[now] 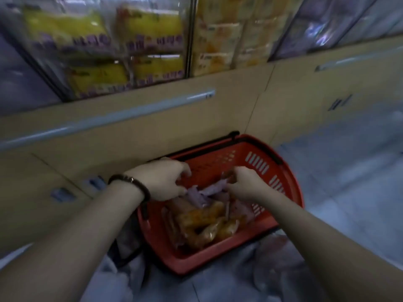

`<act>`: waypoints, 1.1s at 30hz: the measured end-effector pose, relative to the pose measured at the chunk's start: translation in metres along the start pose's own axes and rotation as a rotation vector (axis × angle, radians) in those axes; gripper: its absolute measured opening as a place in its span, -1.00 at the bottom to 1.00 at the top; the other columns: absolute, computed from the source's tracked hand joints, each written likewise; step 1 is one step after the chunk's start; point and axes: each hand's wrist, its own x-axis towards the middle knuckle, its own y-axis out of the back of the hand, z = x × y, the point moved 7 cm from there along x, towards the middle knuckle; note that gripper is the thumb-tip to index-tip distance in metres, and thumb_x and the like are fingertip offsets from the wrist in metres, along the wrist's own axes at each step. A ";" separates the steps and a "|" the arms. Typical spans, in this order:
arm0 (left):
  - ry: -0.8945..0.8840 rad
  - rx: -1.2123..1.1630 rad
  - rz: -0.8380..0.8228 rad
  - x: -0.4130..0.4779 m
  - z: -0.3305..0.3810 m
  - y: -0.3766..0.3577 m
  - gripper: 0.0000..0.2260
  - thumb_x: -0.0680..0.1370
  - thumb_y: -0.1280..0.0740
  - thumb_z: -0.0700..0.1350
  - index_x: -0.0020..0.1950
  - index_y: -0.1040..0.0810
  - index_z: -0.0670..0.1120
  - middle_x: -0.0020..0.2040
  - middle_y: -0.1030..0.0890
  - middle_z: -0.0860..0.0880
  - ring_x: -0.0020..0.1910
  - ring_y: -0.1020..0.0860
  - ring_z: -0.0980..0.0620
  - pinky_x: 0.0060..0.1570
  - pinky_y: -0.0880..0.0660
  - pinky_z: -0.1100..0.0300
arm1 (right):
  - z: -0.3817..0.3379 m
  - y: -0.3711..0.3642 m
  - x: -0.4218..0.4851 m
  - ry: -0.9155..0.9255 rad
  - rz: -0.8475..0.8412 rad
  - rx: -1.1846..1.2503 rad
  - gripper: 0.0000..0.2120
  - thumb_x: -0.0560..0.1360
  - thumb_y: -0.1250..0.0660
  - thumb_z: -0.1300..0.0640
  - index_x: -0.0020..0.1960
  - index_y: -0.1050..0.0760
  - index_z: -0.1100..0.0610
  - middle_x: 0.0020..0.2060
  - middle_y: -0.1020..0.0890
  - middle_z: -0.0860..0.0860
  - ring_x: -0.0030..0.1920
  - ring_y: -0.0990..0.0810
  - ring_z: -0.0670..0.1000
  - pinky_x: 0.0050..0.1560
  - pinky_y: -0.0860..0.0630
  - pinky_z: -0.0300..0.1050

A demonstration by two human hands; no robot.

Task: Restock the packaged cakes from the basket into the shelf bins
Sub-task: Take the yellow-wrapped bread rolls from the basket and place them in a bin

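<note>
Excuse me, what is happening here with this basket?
A person reaches both hands into a red basket on the floor. The left hand and right hand seem to grip purple packs on top; orange packs lie nearer the person. The shelf bins above hold yellow packs.

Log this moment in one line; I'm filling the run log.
stage: picking | left hand: grips purple packets | right hand: pinches a packet, colour unclear | basket: red, orange packets inside
</note>
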 end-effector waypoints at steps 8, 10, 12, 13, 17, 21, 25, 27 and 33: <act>0.086 0.145 -0.267 0.016 -0.022 -0.011 -0.54 0.69 -0.22 0.23 0.55 -0.43 0.07 0.47 -0.48 0.01 0.39 -0.47 -0.03 0.33 -0.47 0.09 | 0.007 -0.118 0.040 -0.026 -0.473 -0.439 -0.51 0.50 -0.32 -0.19 0.34 -0.55 0.02 0.29 -0.60 0.11 0.26 -0.58 0.19 0.18 -0.45 -0.05; 0.084 0.132 -0.300 0.020 -0.023 -0.012 -0.53 0.70 -0.21 0.23 0.56 -0.42 0.08 0.50 -0.46 0.02 0.42 -0.46 -0.04 0.35 -0.44 0.10 | 0.008 -0.136 0.042 -0.015 -0.481 -0.479 -0.29 0.40 -0.30 -0.27 0.53 -0.37 -0.11 0.50 -0.44 0.13 0.43 -0.45 0.24 0.42 -0.42 0.10; 0.067 0.138 -0.314 0.021 -0.024 -0.012 -0.55 0.71 -0.20 0.22 0.56 -0.43 0.09 0.52 -0.45 0.01 0.45 -0.44 -0.05 0.31 -0.41 0.13 | 0.010 -0.153 0.045 0.005 -0.475 -0.543 -0.06 0.37 -0.44 -0.33 0.64 -0.16 -0.11 0.62 -0.25 0.10 0.57 -0.25 0.26 0.56 -0.24 0.20; 0.058 0.146 -0.313 0.022 -0.025 -0.012 -0.55 0.70 -0.20 0.22 0.54 -0.46 0.08 0.51 -0.46 0.00 0.45 -0.44 -0.05 0.30 -0.41 0.14 | 0.011 -0.162 0.045 -0.004 -0.493 -0.545 0.02 0.36 -0.52 -0.30 0.66 -0.10 -0.09 0.64 -0.19 0.07 0.61 -0.16 0.26 0.59 -0.17 0.22; 0.035 0.142 -0.302 0.028 -0.026 -0.012 -0.54 0.68 -0.20 0.27 0.42 -0.58 0.01 0.41 -0.58 -0.05 0.36 -0.54 -0.09 0.32 -0.51 0.02 | 0.010 -0.183 0.054 0.001 -0.458 -0.479 0.09 0.30 -0.60 -0.29 0.66 -0.13 -0.06 0.64 -0.18 0.01 0.61 -0.21 0.22 0.56 -0.20 0.26; 0.016 0.148 -0.294 0.030 -0.024 -0.009 -0.57 0.69 -0.21 0.23 0.43 -0.57 0.02 0.40 -0.58 -0.04 0.36 -0.53 -0.07 0.31 -0.51 0.05 | 0.020 -0.194 0.059 -0.034 -0.392 -0.460 0.13 0.19 -0.62 -0.31 0.63 -0.16 -0.17 0.63 -0.20 -0.05 0.60 -0.22 0.21 0.54 -0.19 0.31; 0.020 0.148 -0.274 0.031 -0.025 -0.006 -0.57 0.69 -0.21 0.23 0.42 -0.57 0.02 0.38 -0.59 -0.04 0.33 -0.55 -0.08 0.28 -0.51 0.07 | 0.020 -0.183 0.057 -0.121 -0.384 -0.469 0.16 0.23 -0.64 -0.28 0.67 -0.13 -0.12 0.63 -0.21 0.06 0.61 -0.12 0.24 0.59 -0.11 0.24; 0.023 0.157 -0.288 0.030 -0.026 -0.006 -0.56 0.69 -0.21 0.24 0.44 -0.55 0.02 0.39 -0.57 -0.04 0.33 -0.54 -0.08 0.25 -0.51 0.09 | 0.020 -0.171 0.058 -0.157 -0.359 -0.516 0.12 0.21 -0.64 -0.32 0.64 -0.25 -0.02 0.59 -0.30 0.15 0.58 -0.21 0.25 0.58 -0.20 0.18; 0.028 0.139 -0.293 0.028 -0.029 -0.008 -0.51 0.67 -0.24 0.26 0.48 -0.52 0.00 0.44 -0.53 -0.06 0.36 -0.53 -0.09 0.29 -0.52 0.06 | -0.006 -0.121 0.062 -0.138 -0.346 -0.455 -0.52 0.48 -0.49 -0.20 0.25 -0.64 0.10 0.24 -0.66 0.13 0.27 -0.61 0.16 0.22 -0.48 -0.07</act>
